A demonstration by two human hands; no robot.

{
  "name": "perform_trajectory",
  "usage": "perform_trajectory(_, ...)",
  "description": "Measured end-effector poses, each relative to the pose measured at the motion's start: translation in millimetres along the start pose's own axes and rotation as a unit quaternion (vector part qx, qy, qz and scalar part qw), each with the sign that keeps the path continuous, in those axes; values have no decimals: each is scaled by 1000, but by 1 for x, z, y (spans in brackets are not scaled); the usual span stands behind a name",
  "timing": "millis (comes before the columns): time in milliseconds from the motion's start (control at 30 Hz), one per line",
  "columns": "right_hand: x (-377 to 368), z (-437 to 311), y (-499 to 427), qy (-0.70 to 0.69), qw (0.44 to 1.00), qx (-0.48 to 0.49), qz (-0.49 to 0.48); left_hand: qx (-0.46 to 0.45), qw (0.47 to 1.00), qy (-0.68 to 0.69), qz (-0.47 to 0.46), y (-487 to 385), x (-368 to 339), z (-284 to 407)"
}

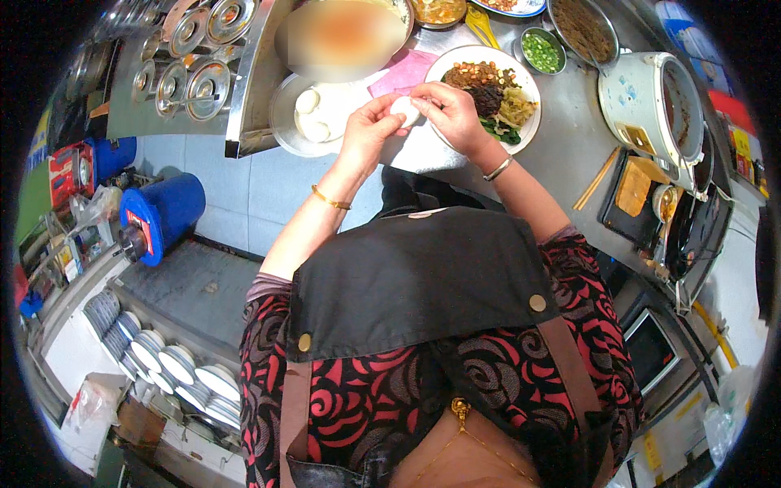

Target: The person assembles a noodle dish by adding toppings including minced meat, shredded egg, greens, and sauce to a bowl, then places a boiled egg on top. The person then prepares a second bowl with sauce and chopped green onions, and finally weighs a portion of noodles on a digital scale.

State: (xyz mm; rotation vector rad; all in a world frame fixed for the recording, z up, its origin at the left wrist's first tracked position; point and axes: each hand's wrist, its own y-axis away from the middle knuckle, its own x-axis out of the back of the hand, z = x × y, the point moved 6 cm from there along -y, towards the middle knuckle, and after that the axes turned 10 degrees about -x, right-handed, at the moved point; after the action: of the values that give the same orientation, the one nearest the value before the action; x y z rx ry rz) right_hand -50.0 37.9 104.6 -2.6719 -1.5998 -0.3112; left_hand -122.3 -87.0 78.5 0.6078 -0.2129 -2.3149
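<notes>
My left hand (pixel 373 125) grips a white, rounded piece of food (pixel 404 112), which looks like a peeled boiled egg. The fingertips of my right hand (pixel 448 113) touch its upper right side. Beneath and beyond my right hand lies a white plate (pixel 532 125) with minced topping and peanuts, dark shreds, pale chopped vegetables and leafy greens. Left of my left hand, a clear round container (pixel 282 125) holds white egg-like pieces (pixel 307 101). A pink cloth (pixel 399 74) lies between container and plate.
A steel bowl of chopped scallions (pixel 540 52), a bowl of brown mince (pixel 583 30) and an opened cooker (pixel 647 104) stand right. Chopsticks (pixel 597 178) lie nearby. Lidded steel pots (pixel 208 89) are left, beyond a steel edge (pixel 245 79). A large round vessel (pixel 341 39), partly blurred, stands ahead.
</notes>
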Motion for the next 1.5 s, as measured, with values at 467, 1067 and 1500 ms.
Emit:
perform_trajectory(467,-52,-10,7,14,996,-20,-89,-114,993,17,32,15,26,11)
perform_trajectory(1067,-135,53,-199,551,821,9,-149,-93,971,-127,181,-92,134,45)
perform_trajectory(1500,-130,76,-224,474,874,47,-92,-77,975,-93,188,-121,141,46)
